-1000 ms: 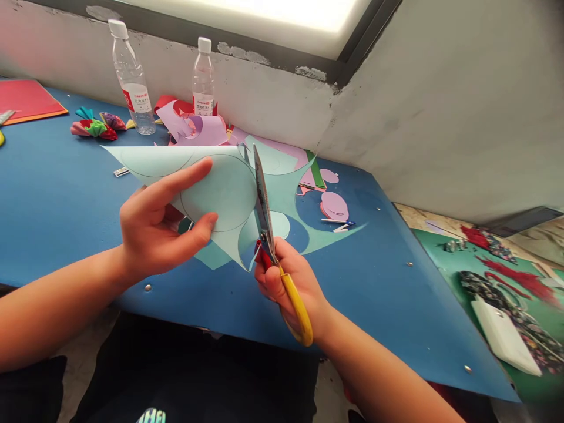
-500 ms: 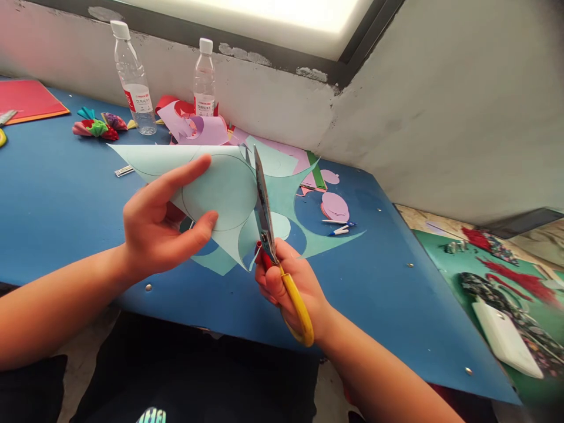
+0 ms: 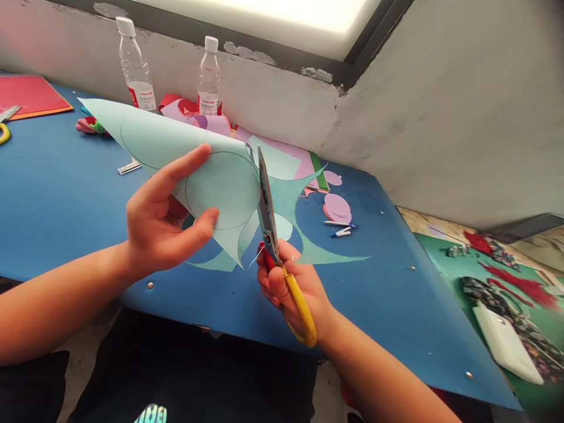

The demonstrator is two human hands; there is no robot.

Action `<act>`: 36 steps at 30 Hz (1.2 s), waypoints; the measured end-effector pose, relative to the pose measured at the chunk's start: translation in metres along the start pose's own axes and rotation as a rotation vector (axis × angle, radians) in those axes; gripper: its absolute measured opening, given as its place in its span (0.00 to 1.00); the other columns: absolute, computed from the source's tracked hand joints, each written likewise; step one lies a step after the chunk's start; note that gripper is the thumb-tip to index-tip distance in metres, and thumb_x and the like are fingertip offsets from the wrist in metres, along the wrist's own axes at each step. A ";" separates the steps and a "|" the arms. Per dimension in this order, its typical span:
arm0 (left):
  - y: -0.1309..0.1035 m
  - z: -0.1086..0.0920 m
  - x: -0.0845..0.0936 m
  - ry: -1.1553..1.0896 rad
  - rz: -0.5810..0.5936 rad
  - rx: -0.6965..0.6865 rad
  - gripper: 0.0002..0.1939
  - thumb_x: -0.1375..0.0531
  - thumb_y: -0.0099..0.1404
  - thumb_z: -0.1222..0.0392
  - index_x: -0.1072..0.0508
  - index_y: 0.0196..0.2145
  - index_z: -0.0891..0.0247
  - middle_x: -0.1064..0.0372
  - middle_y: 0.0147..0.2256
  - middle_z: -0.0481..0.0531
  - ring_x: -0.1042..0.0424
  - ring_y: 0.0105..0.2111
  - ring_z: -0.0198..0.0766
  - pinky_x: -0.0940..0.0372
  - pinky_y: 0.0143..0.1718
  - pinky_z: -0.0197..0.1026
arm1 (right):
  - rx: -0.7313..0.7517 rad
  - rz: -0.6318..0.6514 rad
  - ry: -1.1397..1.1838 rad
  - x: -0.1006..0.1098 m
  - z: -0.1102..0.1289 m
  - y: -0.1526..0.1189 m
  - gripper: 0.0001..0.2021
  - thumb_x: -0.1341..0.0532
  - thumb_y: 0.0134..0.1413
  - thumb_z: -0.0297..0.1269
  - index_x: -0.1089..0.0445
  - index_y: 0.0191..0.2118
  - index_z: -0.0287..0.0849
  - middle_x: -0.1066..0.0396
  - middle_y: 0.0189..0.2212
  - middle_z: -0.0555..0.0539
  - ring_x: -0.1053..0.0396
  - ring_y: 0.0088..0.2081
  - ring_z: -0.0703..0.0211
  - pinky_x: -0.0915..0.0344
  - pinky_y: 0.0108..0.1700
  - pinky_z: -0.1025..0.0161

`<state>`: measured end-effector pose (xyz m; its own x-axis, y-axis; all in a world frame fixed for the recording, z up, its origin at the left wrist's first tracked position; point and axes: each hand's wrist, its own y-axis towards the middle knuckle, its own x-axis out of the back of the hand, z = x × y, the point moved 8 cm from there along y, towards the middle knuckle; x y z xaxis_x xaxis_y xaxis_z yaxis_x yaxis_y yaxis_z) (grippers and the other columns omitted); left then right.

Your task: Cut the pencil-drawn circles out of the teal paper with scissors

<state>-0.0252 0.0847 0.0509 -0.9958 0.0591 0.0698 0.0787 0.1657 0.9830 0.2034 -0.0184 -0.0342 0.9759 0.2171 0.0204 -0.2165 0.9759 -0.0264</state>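
Note:
A light blue-green paper sheet [image 3: 224, 188] with drawn circles hangs over the table, its right part cut into curved, pointed scraps. My left hand [image 3: 170, 211] grips the sheet from the left, forefinger and thumb on its face beside a drawn circle. My right hand [image 3: 295, 288] is closed round the yellow handle of the scissors [image 3: 267, 211]. The blades point up and away, at the right edge of that circle, with the paper between them. Part of the lower blade is hidden behind the paper.
Two clear bottles [image 3: 141, 91] [image 3: 208, 82] stand by the wall. Purple paper discs [image 3: 337, 207] and pens [image 3: 342, 231] lie at the right on the blue table [image 3: 374, 317]. Red sheets [image 3: 33, 94] and other scissors [image 3: 5, 130] are at the far left. A white object [image 3: 506, 343] rests on a green surface.
The sheet's upper left part has lifted and now covers part of the colourful bundle behind it. Both hands keep nearly the same places, and the view has shifted slightly.

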 end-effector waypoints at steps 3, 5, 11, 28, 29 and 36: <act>0.000 0.001 -0.001 0.036 -0.003 -0.015 0.53 0.22 0.67 0.25 0.23 0.81 0.48 0.13 0.64 0.59 0.07 0.56 0.62 0.05 0.46 0.55 | 0.010 0.003 0.000 0.000 0.000 0.000 0.38 0.30 0.67 0.83 0.38 0.45 0.51 0.42 0.30 0.57 0.50 0.27 0.63 0.52 0.26 0.61; -0.001 -0.001 -0.002 0.038 0.006 -0.016 0.52 0.22 0.68 0.28 0.24 0.82 0.50 0.14 0.65 0.59 0.06 0.50 0.57 0.07 0.37 0.47 | 0.026 0.015 0.000 -0.001 0.001 0.000 0.37 0.30 0.68 0.82 0.36 0.45 0.50 0.42 0.30 0.57 0.50 0.27 0.63 0.51 0.25 0.61; 0.001 0.003 -0.001 -0.042 0.006 -0.051 0.58 0.21 0.66 0.27 0.26 0.83 0.55 0.17 0.69 0.62 0.09 0.62 0.65 0.06 0.47 0.54 | 0.021 -0.013 -0.052 0.001 0.004 0.000 0.38 0.30 0.66 0.83 0.34 0.44 0.50 0.42 0.28 0.56 0.48 0.28 0.60 0.49 0.25 0.61; 0.006 -0.016 0.004 0.080 -0.018 0.193 0.36 0.22 0.76 0.41 0.20 0.78 0.41 0.10 0.58 0.52 0.07 0.52 0.55 0.06 0.47 0.51 | 0.001 -0.047 -0.091 0.003 0.003 -0.005 0.36 0.30 0.67 0.82 0.32 0.44 0.50 0.39 0.31 0.53 0.46 0.28 0.59 0.46 0.24 0.60; 0.006 -0.016 0.004 0.061 -0.005 0.199 0.36 0.22 0.76 0.41 0.20 0.77 0.40 0.10 0.56 0.51 0.06 0.50 0.54 0.06 0.46 0.51 | 0.003 -0.043 -0.086 0.003 0.002 -0.005 0.36 0.30 0.67 0.82 0.32 0.44 0.50 0.38 0.31 0.52 0.46 0.29 0.59 0.46 0.24 0.60; 0.004 -0.020 0.008 0.055 -0.021 0.259 0.31 0.24 0.79 0.41 0.17 0.75 0.41 0.10 0.53 0.50 0.07 0.48 0.50 0.05 0.47 0.50 | 0.034 -0.022 -0.123 0.006 0.001 -0.002 0.36 0.30 0.69 0.81 0.34 0.42 0.50 0.39 0.29 0.54 0.47 0.28 0.60 0.46 0.24 0.61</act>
<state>-0.0335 0.0656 0.0584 -0.9978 0.0004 0.0658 0.0601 0.4137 0.9084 0.2098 -0.0189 -0.0334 0.9704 0.1945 0.1431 -0.1978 0.9802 0.0090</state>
